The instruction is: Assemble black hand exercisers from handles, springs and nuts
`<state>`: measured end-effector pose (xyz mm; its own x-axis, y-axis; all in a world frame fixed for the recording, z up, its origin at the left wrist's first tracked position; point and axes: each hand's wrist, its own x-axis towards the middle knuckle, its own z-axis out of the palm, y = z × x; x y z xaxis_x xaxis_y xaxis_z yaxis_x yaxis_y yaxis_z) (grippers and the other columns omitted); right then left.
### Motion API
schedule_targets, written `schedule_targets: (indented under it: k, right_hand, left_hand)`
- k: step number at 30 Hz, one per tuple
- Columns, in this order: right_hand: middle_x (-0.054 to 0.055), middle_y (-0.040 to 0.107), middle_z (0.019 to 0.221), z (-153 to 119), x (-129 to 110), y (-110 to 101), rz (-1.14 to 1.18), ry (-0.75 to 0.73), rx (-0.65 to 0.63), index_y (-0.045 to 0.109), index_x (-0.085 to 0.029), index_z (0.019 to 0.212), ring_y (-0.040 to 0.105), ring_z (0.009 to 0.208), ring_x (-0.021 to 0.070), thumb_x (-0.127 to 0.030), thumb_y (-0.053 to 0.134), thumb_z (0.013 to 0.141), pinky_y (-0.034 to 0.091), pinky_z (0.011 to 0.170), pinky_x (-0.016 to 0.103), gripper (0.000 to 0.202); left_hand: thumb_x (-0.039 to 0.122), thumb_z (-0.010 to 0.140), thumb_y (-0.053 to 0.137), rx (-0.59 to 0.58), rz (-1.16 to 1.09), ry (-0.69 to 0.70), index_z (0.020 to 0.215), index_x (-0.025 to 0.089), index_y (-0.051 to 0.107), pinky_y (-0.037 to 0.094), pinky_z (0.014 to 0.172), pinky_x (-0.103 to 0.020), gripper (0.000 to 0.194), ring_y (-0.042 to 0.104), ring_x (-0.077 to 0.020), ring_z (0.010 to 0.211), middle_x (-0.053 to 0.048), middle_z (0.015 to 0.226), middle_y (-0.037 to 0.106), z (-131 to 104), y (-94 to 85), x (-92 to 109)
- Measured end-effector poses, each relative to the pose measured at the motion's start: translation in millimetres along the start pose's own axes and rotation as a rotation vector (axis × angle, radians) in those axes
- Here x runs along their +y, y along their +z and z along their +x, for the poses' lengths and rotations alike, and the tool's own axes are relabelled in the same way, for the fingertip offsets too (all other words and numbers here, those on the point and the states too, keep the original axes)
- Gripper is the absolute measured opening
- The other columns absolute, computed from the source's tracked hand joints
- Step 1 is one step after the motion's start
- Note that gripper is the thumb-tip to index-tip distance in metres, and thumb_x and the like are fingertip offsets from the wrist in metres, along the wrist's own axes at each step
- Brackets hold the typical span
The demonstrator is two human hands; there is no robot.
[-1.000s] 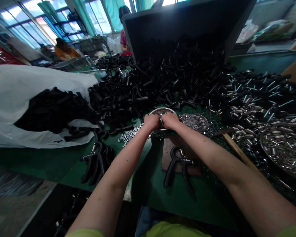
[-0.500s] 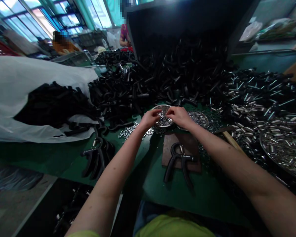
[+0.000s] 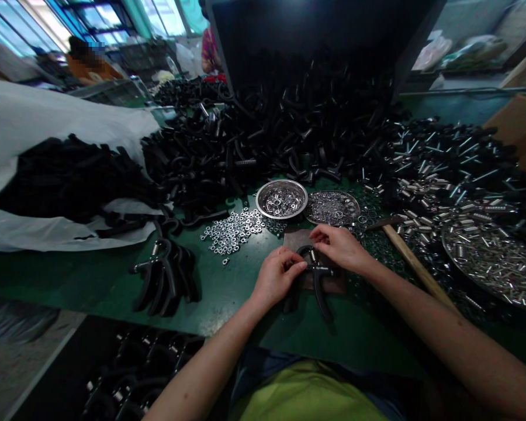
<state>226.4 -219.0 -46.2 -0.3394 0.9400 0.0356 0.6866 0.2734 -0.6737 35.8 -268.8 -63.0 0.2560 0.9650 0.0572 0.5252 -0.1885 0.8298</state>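
Note:
A black hand grip strengthener [image 3: 319, 286] with a metal spring lies on a brown square plate [image 3: 333, 285], its two handles pointing toward me. My left hand [image 3: 277, 275] is at its left side, thumb and forefinger pinched together at the end of the crossbar. Whatever small piece is between those fingertips is too small to tell. Over the top of the grip and its spring, my right hand [image 3: 339, 248] has its fingertips closed together; what they hold, if anything, is hidden. Beyond the hands stands a round steel bowl [image 3: 258, 206] of small metal rings.
Loose nuts [image 3: 232, 231] lie left of the bowl, and a tray [image 3: 333, 221] of small parts sits right of it. A wooden-handled hammer [image 3: 414, 260], springs [image 3: 425, 219] and a black parts heap [image 3: 272, 134] surround the spot. Several grips [image 3: 169, 278] stand at left.
Both hands have come back from the steel bowl toward me and down to the hand grip strengthener on the plate. The view has shifted slightly.

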Motion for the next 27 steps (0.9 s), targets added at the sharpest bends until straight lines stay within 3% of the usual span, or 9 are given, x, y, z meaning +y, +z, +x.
schedule_targets:
  k: [7, 10, 13, 16, 18, 21, 24, 27]
  right_hand:
    - [0.011, 0.065, 0.084, -8, -21, 8, -0.509, -0.297, -0.071, 0.063, -0.014, 0.087, 0.054, 0.087, 0.0228, -0.011, 0.048, 0.084, 0.044, 0.073, 0.032, 0.016]
    - [0.01, 0.065, 0.088, -18, -16, 13, -0.542, -0.33, -0.081, 0.064, -0.014, 0.092, 0.054, 0.089, 0.0224, -0.013, 0.046, 0.086, 0.045, 0.076, 0.032, 0.019]
    - [0.008, 0.065, 0.106, -32, -1, 1, -0.492, -0.318, 0.018, 0.061, -0.017, 0.11, 0.054, 0.099, 0.0202, -0.012, 0.043, 0.088, 0.044, 0.086, 0.032, 0.029]
    - [0.012, 0.061, 0.112, -54, 22, -26, -0.629, -0.16, 0.21, 0.059, -0.015, 0.116, 0.053, 0.103, 0.0238, -0.017, 0.042, 0.089, 0.043, 0.089, 0.036, 0.031]
    - [0.016, 0.061, 0.104, -72, 40, -44, -0.808, 0.051, 0.311, 0.058, -0.014, 0.118, 0.054, 0.096, 0.029, -0.023, 0.044, 0.089, 0.046, 0.079, 0.041, 0.034]
    - [0.019, 0.059, 0.09, -93, 66, -58, -0.985, 0.317, 0.319, 0.056, -0.015, 0.121, 0.057, 0.081, 0.0325, -0.029, 0.046, 0.087, 0.046, 0.058, 0.04, 0.039]
    - [0.018, 0.059, 0.085, -102, 84, -57, -0.988, 0.409, 0.289, 0.054, -0.016, 0.124, 0.059, 0.072, 0.0306, -0.028, 0.042, 0.087, 0.043, 0.051, 0.037, 0.04]
    - [0.018, 0.06, 0.088, -102, 84, -56, -0.949, 0.412, 0.334, 0.05, -0.016, 0.129, 0.06, 0.069, 0.0282, -0.025, 0.036, 0.089, 0.045, 0.052, 0.037, 0.043]
  left_hand:
    - [0.025, 0.085, 0.056, 0.018, 0.194, 0.138, 0.081, 0.019, 0.063, 0.042, 0.073, -0.027, 0.01, 0.054, -0.0169, 0.084, -0.003, 0.083, 0.059, 2, 14.7, 1]
    - [0.026, 0.088, 0.051, 0.032, 0.246, 0.19, 0.085, 0.019, 0.063, 0.042, 0.072, -0.026, 0.015, 0.054, -0.0165, 0.081, -0.004, 0.083, 0.059, 0, 16.8, 0]
    - [0.029, 0.091, 0.047, 0.05, 0.285, 0.24, 0.088, 0.018, 0.063, 0.042, 0.071, -0.026, 0.02, 0.054, -0.0162, 0.08, -0.005, 0.083, 0.06, -4, 18.3, -1]
    - [0.028, 0.092, 0.045, 0.059, 0.314, 0.26, 0.089, 0.017, 0.063, 0.042, 0.072, -0.026, 0.021, 0.054, -0.0161, 0.081, -0.006, 0.084, 0.061, -6, 18.7, -2]
    - [0.028, 0.092, 0.044, 0.055, 0.349, 0.267, 0.09, 0.017, 0.063, 0.043, 0.073, -0.026, 0.022, 0.054, -0.0159, 0.081, -0.005, 0.084, 0.061, -7, 18.2, -2]
    - [0.028, 0.093, 0.041, -0.005, 0.509, 0.293, 0.089, 0.019, 0.063, 0.043, 0.07, -0.026, 0.024, 0.053, -0.016, 0.08, -0.005, 0.084, 0.06, -7, 16.2, 2]
    - [0.025, 0.092, 0.041, -0.109, 0.739, 0.3, 0.09, 0.022, 0.062, 0.044, 0.064, -0.025, 0.021, 0.052, -0.0177, 0.082, -0.005, 0.089, 0.06, -10, 13.5, 11]
    - [0.019, 0.09, 0.042, -0.18, 0.858, 0.296, 0.107, 0.023, 0.057, 0.047, 0.064, -0.026, 0.023, 0.051, -0.0199, 0.089, -0.007, 0.1, 0.058, -17, 11.7, 20]
